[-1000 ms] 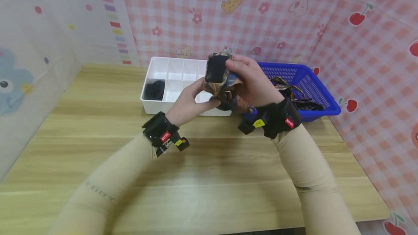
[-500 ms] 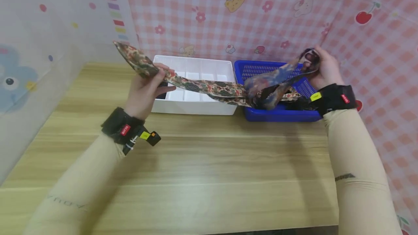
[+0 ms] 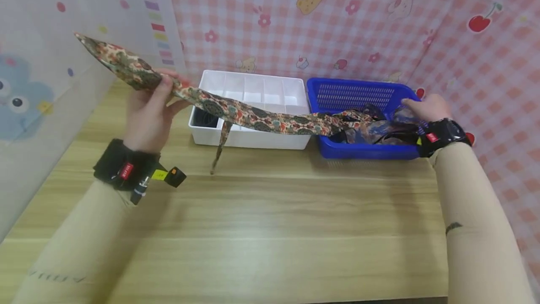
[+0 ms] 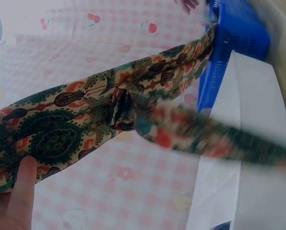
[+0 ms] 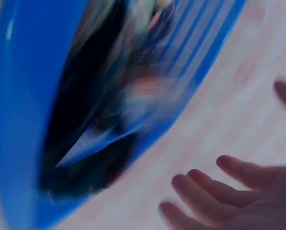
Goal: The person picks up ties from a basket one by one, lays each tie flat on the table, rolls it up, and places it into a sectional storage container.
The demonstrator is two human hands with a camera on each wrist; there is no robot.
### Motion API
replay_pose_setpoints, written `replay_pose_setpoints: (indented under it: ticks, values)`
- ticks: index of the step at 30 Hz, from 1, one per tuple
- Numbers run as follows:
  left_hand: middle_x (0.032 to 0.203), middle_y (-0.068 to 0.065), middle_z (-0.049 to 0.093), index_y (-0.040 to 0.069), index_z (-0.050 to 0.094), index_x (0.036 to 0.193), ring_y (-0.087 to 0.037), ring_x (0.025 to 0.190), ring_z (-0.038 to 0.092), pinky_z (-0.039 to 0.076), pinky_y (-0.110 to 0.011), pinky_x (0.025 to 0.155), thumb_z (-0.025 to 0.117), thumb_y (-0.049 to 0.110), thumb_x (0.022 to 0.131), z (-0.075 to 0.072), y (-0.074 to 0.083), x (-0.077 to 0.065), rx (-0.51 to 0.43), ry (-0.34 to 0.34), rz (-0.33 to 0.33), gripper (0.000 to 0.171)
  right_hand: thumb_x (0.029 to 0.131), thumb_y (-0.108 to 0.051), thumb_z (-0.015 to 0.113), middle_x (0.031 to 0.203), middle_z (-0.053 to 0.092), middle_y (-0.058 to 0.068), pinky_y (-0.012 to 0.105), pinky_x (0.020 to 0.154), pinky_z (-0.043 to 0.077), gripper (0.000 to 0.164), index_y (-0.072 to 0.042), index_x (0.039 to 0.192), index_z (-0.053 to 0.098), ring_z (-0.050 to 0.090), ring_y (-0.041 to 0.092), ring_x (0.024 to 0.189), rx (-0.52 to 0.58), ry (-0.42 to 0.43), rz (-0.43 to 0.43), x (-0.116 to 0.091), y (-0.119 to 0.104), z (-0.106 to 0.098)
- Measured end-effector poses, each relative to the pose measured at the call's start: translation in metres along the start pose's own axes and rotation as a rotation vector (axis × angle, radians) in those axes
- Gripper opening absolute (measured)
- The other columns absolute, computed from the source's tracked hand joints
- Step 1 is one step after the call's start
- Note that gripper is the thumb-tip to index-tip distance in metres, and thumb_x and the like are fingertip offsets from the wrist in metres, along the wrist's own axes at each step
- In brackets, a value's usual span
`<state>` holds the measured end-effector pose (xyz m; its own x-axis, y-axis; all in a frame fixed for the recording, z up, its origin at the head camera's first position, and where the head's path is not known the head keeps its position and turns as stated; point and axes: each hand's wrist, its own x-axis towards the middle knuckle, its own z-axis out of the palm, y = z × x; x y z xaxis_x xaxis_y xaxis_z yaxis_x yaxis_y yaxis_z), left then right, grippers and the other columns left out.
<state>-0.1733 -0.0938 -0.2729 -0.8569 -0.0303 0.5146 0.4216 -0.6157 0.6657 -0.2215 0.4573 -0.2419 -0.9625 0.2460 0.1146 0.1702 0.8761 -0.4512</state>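
A long narrow scarf in a red, green and cream pattern stretches across the head view. My left hand grips it near its pointed end, up at the left. From there the scarf runs over the white box to the blue basket, where its far end overlaps other cloth. A thin tail of it hangs down in front of the box; in the left wrist view this tail is blurred. At the basket's right end is my right hand, and the right wrist view shows its fingers apart, holding nothing.
The white divided box stands left of the basket, with a black coiled item in its front left compartment. Bluish patterned cloth lies inside the basket. Behind both is a pink checked wall covering.
My hands have moved apart from the middle, drawing the scarf out long to the left. The right hand has let go of the bluish cloth, which now lies in the basket.
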Motion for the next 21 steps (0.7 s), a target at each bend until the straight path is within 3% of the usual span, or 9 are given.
replay_pose_setpoints:
  ticks: [2,4,7,9,12,16,19,21]
  values:
    - [0.099,-0.018,0.066,-0.004,0.062,0.102,-0.027,0.091,0.064,0.054,-0.039,0.085,0.061,0.004,0.094,0.001,0.004,-0.001,-0.010,-0.015,-0.006,0.012,0.093,-0.050,0.055,0.124,0.052,0.034,0.053,0.094,0.041,0.071,0.011,0.128,0.049,0.049,0.047,0.114,-0.084,-0.134,-0.205,-0.007,-0.030,0.021]
    - [0.099,-0.018,0.065,-0.005,0.062,0.103,-0.027,0.091,0.064,0.054,-0.038,0.084,0.060,0.003,0.094,0.003,0.007,-0.002,0.008,-0.027,-0.005,0.013,0.090,-0.050,0.061,0.145,0.036,0.030,0.057,0.106,0.028,0.082,0.003,0.146,0.033,0.034,0.045,0.132,-0.056,-0.255,-0.375,-0.017,-0.069,0.045]
    - [0.100,-0.018,0.065,-0.005,0.062,0.104,-0.026,0.090,0.064,0.054,-0.037,0.084,0.059,0.003,0.094,0.009,0.006,-0.002,0.033,-0.044,0.013,0.013,0.082,-0.048,0.073,0.152,0.033,0.017,0.054,0.111,0.024,0.088,-0.009,0.150,0.033,0.031,0.035,0.138,-0.043,-0.350,-0.619,-0.042,-0.123,0.083]
    - [0.099,-0.017,0.065,-0.004,0.062,0.104,-0.026,0.090,0.064,0.055,-0.036,0.083,0.060,0.004,0.094,0.014,0.004,-0.003,0.055,-0.056,0.030,0.013,0.078,-0.049,0.077,0.151,0.035,0.014,0.053,0.110,0.025,0.091,-0.012,0.150,0.034,0.035,0.031,0.136,-0.095,-0.299,-0.772,-0.060,-0.152,0.108]
    - [0.100,-0.015,0.065,-0.001,0.064,0.102,-0.025,0.092,0.063,0.054,-0.035,0.083,0.062,0.007,0.093,0.025,-0.001,-0.003,0.103,-0.089,0.049,0.012,0.077,-0.046,0.078,0.149,0.039,0.013,0.055,0.108,0.027,0.091,-0.012,0.149,0.035,0.041,0.028,0.132,-0.154,-0.114,-0.939,-0.083,-0.183,0.140]
    - [0.103,-0.013,0.065,0.000,0.063,0.105,-0.026,0.095,0.063,0.054,-0.036,0.084,0.060,0.009,0.095,0.051,-0.014,0.004,0.260,-0.191,0.022,0.013,0.078,-0.027,0.076,0.137,0.053,0.014,0.053,0.105,0.032,0.075,-0.007,0.142,0.043,0.051,0.027,0.123,-0.068,0.130,-0.979,-0.105,-0.203,0.168]
    - [0.107,-0.014,0.065,-0.003,0.061,0.109,-0.027,0.099,0.063,0.053,-0.038,0.087,0.057,0.005,0.096,0.071,-0.029,0.010,0.374,-0.310,-0.057,0.016,0.077,-0.014,0.074,0.106,0.067,0.012,0.044,0.090,0.046,0.048,-0.004,0.121,0.057,0.063,0.026,0.095,0.094,0.197,-0.893,-0.119,-0.209,0.182]
    - [0.108,-0.015,0.064,-0.006,0.060,0.113,-0.027,0.100,0.063,0.052,-0.038,0.088,0.057,0.005,0.096,0.082,-0.043,0.014,0.457,-0.403,-0.102,0.020,0.078,-0.008,0.072,0.087,0.067,0.010,0.038,0.074,0.050,0.032,-0.002,0.107,0.061,0.062,0.024,0.076,0.233,0.189,-0.801,-0.127,-0.208,0.189]
